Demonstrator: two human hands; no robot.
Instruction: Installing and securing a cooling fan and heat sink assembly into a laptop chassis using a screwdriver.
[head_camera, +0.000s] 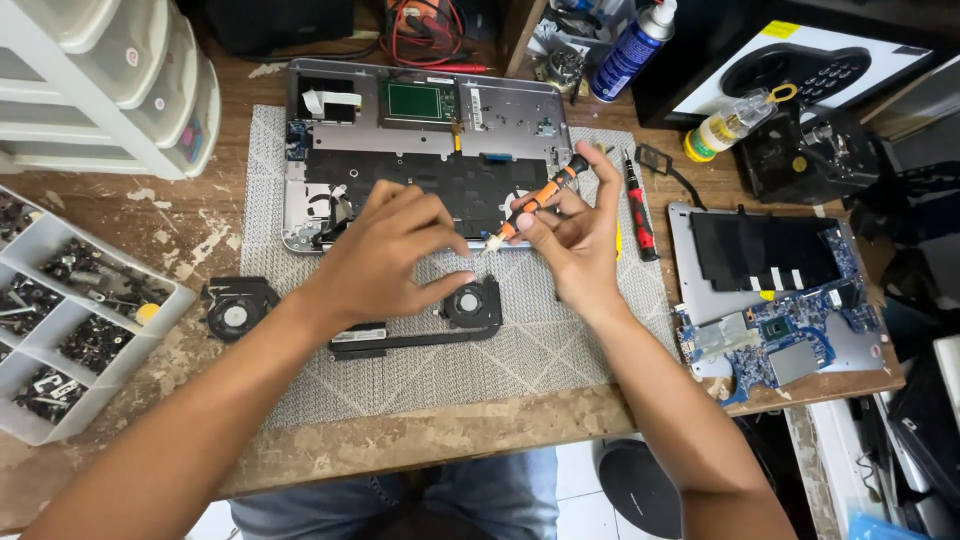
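Left hand (385, 255), fingertips pinched together, meets the orange screwdriver (538, 200) gripped by right hand (575, 235).

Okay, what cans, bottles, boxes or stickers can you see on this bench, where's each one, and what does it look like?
Spray can: top centre-right, behind the open laptop; blue body, white cap.
Small bottle: right of the can, lying tilted; clear, yellow cap and label.
Box: top right corner; black and white, keypad picture, yellow corner sticker.
Round stickers: on the white drawers, top left; small, reddish.
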